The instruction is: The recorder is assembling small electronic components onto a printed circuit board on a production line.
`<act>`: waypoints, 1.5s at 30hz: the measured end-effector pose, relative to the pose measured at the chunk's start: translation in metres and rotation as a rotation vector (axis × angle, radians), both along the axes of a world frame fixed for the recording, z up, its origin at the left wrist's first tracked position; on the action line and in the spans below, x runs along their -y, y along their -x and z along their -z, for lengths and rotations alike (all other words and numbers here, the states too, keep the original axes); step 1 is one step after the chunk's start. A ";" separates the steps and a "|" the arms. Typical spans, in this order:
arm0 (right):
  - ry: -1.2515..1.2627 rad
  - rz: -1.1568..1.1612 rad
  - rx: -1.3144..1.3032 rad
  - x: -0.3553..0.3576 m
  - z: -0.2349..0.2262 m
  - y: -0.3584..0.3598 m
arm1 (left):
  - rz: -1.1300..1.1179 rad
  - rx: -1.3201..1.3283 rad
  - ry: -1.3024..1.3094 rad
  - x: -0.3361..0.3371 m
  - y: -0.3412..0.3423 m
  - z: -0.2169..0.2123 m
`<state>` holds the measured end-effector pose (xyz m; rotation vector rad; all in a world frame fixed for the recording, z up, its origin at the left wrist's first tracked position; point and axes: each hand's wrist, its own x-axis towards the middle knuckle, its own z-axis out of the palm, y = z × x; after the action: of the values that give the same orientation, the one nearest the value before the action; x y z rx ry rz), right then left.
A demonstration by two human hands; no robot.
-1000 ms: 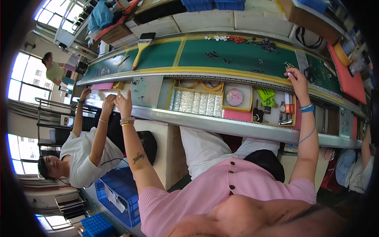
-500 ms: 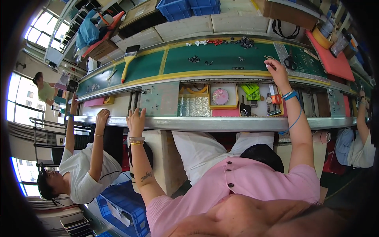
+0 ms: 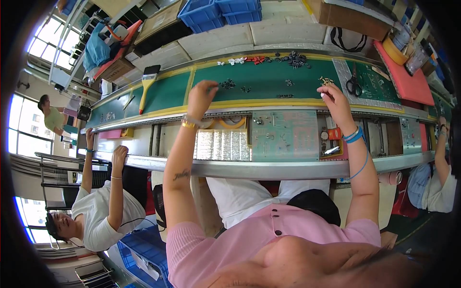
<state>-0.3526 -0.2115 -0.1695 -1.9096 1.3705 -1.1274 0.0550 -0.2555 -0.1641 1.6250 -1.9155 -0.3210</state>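
My left hand [image 3: 202,99] is over the green strip beside a pile of small black parts [image 3: 227,84]. Its fingers are bent together, and anything between them is too small to make out. At the right, my right hand [image 3: 335,101] hovers just below a little heap of yellowish parts [image 3: 326,80]. Thumb and forefinger are drawn together there, their contents unclear. Between my forearms a pale green circuit board [image 3: 285,136] with small parts on it lies across the rails, covering part of the trays beneath.
A yellow brush [image 3: 148,89] lies at the left and black scissors [image 3: 354,82] at the right. Red parts [image 3: 255,60] line the far edge near blue bins [image 3: 240,12]. A second board [image 3: 410,135] sits further right. A co-worker [image 3: 103,206] works at the left.
The circuit board has moved right along the rails, from beside my left hand to the middle. My left hand has left the front rail and reached forward. My right hand has shifted slightly.
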 end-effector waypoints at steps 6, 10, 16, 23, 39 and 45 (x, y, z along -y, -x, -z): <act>-0.055 0.018 0.021 -0.004 -0.005 0.001 | 0.045 0.357 0.280 0.095 -0.006 0.029; -0.078 0.024 0.031 -0.003 -0.007 0.002 | 0.033 0.347 0.156 0.109 -0.010 0.029; -0.069 0.001 0.021 0.001 -0.002 0.005 | 0.054 0.330 0.198 0.082 0.003 0.001; -0.039 0.044 0.019 0.000 -0.004 -0.002 | 0.469 0.059 0.121 -0.043 0.089 -0.020; -0.165 -0.036 0.073 -0.011 -0.010 -0.001 | 0.431 0.185 0.173 -0.062 0.115 0.008; -0.124 -0.312 -0.083 -0.025 -0.020 -0.018 | 0.326 0.048 0.221 -0.068 0.094 -0.014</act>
<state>-0.3349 -0.1860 -0.1497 -2.0116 1.1063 -0.8024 -0.0386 -0.1875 -0.1503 1.1891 -2.1683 -0.1923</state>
